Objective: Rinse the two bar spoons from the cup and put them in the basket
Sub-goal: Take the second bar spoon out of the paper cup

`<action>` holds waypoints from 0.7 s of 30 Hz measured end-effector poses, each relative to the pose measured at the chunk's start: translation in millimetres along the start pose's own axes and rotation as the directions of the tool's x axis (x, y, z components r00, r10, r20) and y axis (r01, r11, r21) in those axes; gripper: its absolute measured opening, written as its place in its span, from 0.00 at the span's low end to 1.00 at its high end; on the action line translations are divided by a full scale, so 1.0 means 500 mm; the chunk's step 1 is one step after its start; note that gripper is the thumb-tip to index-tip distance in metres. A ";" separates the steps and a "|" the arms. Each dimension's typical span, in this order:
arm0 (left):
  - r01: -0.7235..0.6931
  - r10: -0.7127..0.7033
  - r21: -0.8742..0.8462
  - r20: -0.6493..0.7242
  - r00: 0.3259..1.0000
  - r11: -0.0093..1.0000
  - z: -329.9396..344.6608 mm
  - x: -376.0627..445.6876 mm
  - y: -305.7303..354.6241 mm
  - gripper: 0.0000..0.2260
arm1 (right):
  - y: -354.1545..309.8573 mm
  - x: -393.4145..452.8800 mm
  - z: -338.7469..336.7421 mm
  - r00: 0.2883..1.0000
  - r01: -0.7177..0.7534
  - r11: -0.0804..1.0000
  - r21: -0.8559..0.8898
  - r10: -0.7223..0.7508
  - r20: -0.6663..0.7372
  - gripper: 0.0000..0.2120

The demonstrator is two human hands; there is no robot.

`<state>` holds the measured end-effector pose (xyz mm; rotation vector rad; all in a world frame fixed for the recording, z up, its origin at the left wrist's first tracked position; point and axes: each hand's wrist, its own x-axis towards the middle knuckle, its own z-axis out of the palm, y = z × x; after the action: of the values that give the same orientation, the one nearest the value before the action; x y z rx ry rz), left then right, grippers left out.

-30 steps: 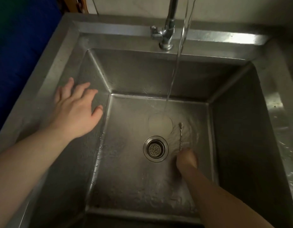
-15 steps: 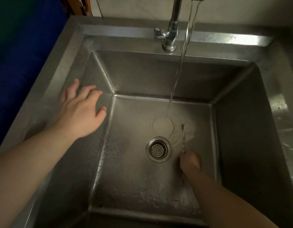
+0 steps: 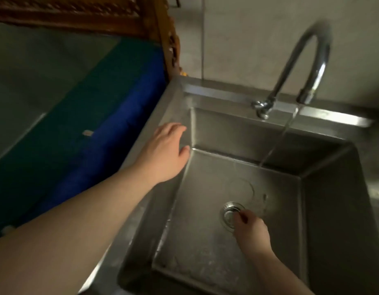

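The right hand is reaching down to the bottom of the steel sink, right next to the round drain. Its fingers are curling together, but I cannot tell if they are pinching anything. Just past that hand, a thin, blurry bar spoon is lying on the wet sink floor beside the drain. Only a short bit of it is showing, and it is hard to make out.

The left hand is resting flat on the left wall of the sink with its fingers spreading out, holding nothing.

Water is running down from the curved tap at the back. A blue cloth is lying to the left of the sink, with carved brown wood behind it.
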<state>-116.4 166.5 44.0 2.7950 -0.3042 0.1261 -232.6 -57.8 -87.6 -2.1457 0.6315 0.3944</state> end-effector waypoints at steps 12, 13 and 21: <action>0.224 -0.193 0.028 -0.410 0.891 0.974 -0.481 -0.324 -0.254 0.16 | -0.406 -0.291 0.209 0.800 0.504 0.834 0.227 -0.549 0.241 0.07; 0.276 -0.243 0.016 -0.428 0.870 0.961 -0.505 -0.374 -0.296 0.14 | -0.427 -0.312 0.239 0.775 0.523 0.821 0.229 -0.570 0.272 0.08; 0.603 -0.588 -0.129 -0.453 0.670 0.787 -0.447 -0.645 -0.539 0.12 | -0.568 -0.412 0.433 0.671 0.464 0.828 0.316 -0.561 0.485 0.05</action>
<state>-381.8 551.7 132.0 2.6140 0.7429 0.6421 -254.2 324.3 65.6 -1.8046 -0.2852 0.5951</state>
